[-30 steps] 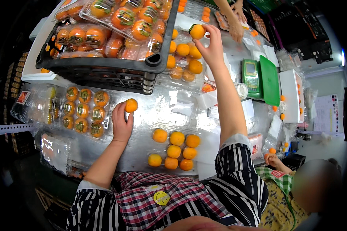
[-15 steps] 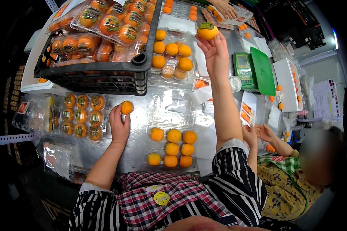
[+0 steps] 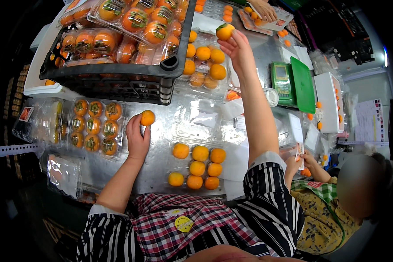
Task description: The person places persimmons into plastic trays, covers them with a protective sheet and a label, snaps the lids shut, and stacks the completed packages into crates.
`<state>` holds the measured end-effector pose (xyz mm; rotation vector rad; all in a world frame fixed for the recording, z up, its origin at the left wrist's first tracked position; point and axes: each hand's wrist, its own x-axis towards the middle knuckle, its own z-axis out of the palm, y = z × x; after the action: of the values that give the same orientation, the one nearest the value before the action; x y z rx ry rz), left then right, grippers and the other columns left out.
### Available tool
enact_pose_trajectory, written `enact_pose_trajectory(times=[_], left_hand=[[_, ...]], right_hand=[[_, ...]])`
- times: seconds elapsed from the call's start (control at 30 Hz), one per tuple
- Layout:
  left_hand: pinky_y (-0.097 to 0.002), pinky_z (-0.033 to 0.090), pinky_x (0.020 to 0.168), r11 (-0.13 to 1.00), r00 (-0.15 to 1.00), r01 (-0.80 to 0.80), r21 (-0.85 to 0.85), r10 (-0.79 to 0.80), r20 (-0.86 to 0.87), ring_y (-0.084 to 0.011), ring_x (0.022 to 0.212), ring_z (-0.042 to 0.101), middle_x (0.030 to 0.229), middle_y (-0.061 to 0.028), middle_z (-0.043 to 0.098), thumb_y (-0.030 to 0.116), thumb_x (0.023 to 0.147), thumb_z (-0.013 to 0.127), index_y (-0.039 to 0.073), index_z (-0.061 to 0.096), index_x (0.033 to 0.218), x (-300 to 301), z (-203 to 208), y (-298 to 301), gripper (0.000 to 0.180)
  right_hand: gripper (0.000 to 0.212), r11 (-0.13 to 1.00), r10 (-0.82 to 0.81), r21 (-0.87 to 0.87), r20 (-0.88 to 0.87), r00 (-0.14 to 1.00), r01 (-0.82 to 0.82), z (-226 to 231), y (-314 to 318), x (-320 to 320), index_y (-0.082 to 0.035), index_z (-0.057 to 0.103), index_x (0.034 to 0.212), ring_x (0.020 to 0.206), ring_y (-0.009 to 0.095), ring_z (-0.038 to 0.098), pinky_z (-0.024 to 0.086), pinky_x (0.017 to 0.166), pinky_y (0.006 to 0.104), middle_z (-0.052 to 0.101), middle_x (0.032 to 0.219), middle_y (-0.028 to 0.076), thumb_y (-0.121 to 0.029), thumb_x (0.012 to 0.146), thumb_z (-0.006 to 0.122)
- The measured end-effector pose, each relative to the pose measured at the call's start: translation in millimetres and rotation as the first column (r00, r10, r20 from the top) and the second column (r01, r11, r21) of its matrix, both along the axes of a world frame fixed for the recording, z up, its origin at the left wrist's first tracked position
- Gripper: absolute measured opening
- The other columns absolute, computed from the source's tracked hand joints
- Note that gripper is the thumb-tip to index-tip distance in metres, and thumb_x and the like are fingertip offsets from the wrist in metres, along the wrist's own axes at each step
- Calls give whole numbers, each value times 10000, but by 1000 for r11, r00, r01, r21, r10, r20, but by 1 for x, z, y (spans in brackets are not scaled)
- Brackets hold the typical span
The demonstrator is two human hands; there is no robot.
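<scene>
Near the middle of the metal table, my left hand has its fingers round an orange persimmon. Raised at the far side, my right hand grips a yellow-orange persimmon by the fingertips, its green calyx showing at the upper left. Below that hand is a far clear tray with several persimmons. Closer to me, a clear tray holds more persimmons, with a gap in its middle row at the left. An open transparent lid lies beyond it.
A black crate of packed persimmons stands at the far left. Below it sits a filled tray, calyxes up. A green scale and white foam box are to the right. At the lower right a co-worker handles a card.
My right hand has shifted left with its persimmon, which is now tilted. My left hand still holds its persimmon. The co-worker's hands have come together on a card.
</scene>
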<state>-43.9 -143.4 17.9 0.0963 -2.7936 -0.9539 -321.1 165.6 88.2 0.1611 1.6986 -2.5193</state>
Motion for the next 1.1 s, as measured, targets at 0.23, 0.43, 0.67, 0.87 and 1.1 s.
enact_pose_trajectory(times=[0.23,0.43,0.67,0.87,1.1], left_hand=[[-433,367,1022,1000,1000,2,-4,-2,2,-374,1168,468,1252,-196,491,95,848,637,2,479,1280,-1,3,2,470],[-435,368,1019,1000,1000,1,7,-2,17,-376,1167,469,1252,-200,490,91,847,641,-3,480,1278,0,8,3,469],[-434,361,1029,1000,998,-1,1,1,57,-375,1180,460,1265,-202,483,94,845,646,-5,481,1278,1,9,2,474],[-430,346,1046,1000,996,4,24,-6,85,-376,1200,444,1282,-203,470,66,842,622,7,468,1290,1,13,3,477],[-436,363,1023,1000,999,11,-8,-10,45,-374,1173,462,1259,-197,488,91,844,641,-11,473,1278,2,13,4,476]], right_hand=[[613,262,151,963,-110,982,67,-34,-25,-64,-62,605,1207,1052,355,597,487,898,405,606,1130,234,-450,736,667],[533,-35,368,995,103,924,-96,-50,-29,-80,-119,640,1193,1073,346,590,486,918,404,606,1166,191,-424,756,644],[548,22,452,990,-133,882,138,-56,-53,-83,-126,566,1283,1181,345,519,433,991,436,578,1240,165,-343,783,616],[520,-173,467,983,138,873,-62,-55,-86,-87,-121,573,1261,1166,354,520,430,982,439,584,1220,152,-314,780,623],[483,325,430,883,-457,778,338,-28,-50,-50,-65,573,1197,1118,330,516,427,965,412,572,1179,152,-226,758,691]])
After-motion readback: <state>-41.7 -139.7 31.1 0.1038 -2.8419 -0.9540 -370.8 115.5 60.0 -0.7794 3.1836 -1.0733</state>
